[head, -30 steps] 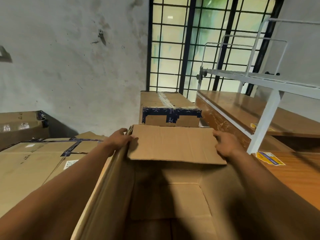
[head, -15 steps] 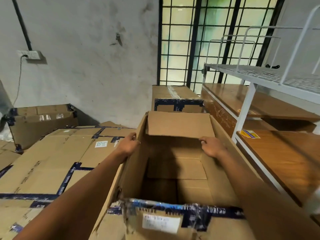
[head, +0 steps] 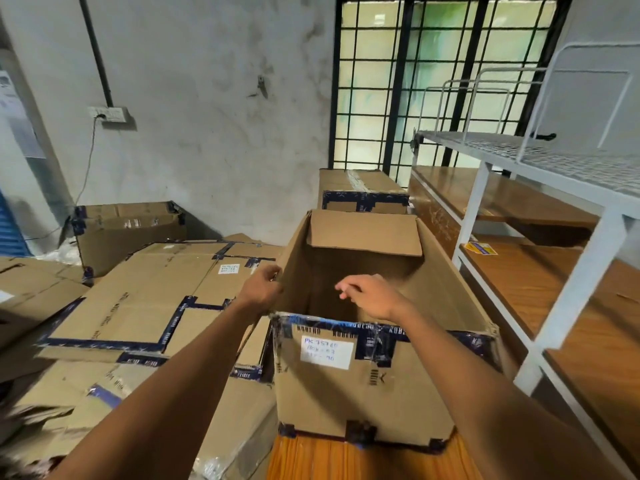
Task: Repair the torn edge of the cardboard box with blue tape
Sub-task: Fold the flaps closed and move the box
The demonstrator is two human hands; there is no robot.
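An open brown cardboard box (head: 363,393) stands in front of me, its top rim edged with crumpled dark blue printed tape (head: 381,332) and a white handwritten label on its near face. The far flap (head: 363,233) leans inward over the opening. My left hand (head: 261,287) grips the top edge of the box's left wall. My right hand (head: 370,296) hovers over the opening with fingers loosely curled and holds nothing. No tape roll is in view.
Flattened and stacked cartons (head: 138,299) with blue tape lie at the left. A taped box (head: 360,192) stands behind, under the barred window. A white metal rack with wooden shelves (head: 540,278) stands close on the right. Orange wooden surface (head: 346,460) lies below the box.
The view has pulled back and down, showing the box's near face. My right hand has let go of the right wall and moved over the opening; my left hand slid nearer along the left wall.
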